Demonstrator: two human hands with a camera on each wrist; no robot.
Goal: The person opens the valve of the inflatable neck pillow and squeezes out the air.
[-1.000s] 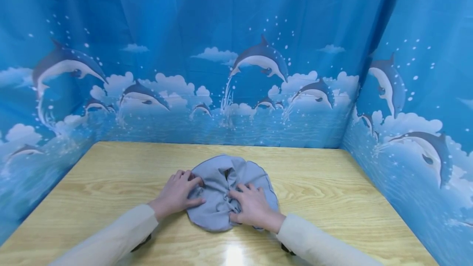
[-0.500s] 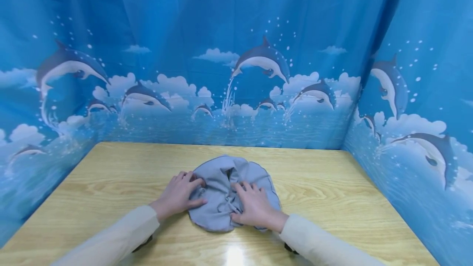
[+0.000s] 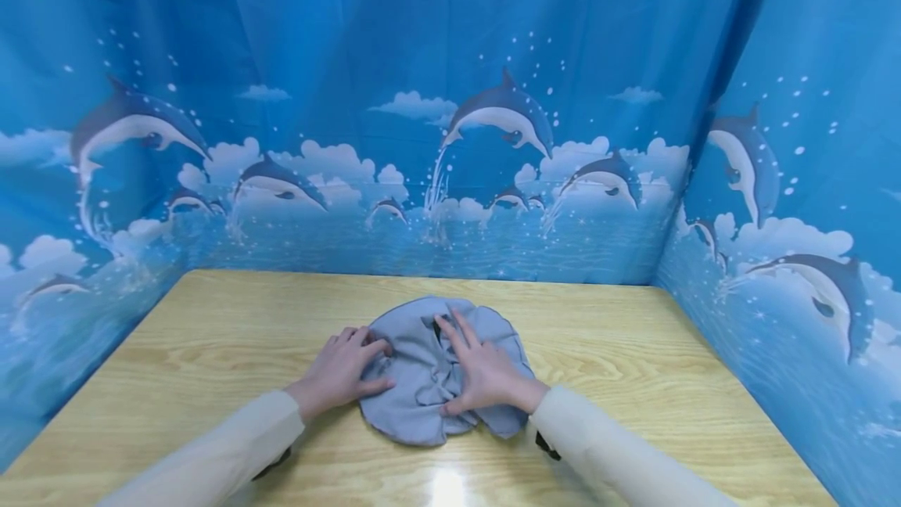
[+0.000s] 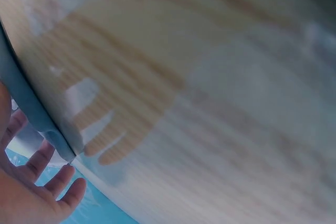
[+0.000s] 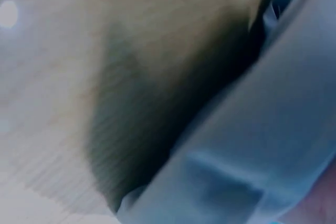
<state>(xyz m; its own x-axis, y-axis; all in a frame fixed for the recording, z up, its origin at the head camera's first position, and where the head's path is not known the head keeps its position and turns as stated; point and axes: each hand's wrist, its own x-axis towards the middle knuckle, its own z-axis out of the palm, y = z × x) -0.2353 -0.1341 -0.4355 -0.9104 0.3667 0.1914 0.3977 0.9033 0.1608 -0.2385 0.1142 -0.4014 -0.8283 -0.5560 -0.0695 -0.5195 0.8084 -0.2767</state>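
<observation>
A round piece of grey cloth (image 3: 406, 413) with a thin dark edge, much like a floppy hat, lies in the middle of the table. Its centre is bunched into creases round a small dark gap. At its left rim rests my left hand (image 3: 341, 370), fingers bent over the edge and thumb on the near side. The left wrist view shows that hand's fingers (image 4: 39, 161) spread apart beside the cloth's rim (image 4: 31, 103). My right hand (image 3: 487, 372) lies over the right half, two fingers stretched toward the gap and the thumb on the creases.
The wood-grain table (image 3: 232, 319) has its far edge against a blue dolphin-print curtain (image 3: 352, 100). Another stretch of curtain (image 3: 795, 178) runs along the right side. A bright light reflection (image 3: 446, 483) shows near the front.
My right hand has loosened from the bunched centre, its fingers straightening and spreading forward over the cloth. The cloth's near right edge has shifted slightly. The left hand stays in place.
</observation>
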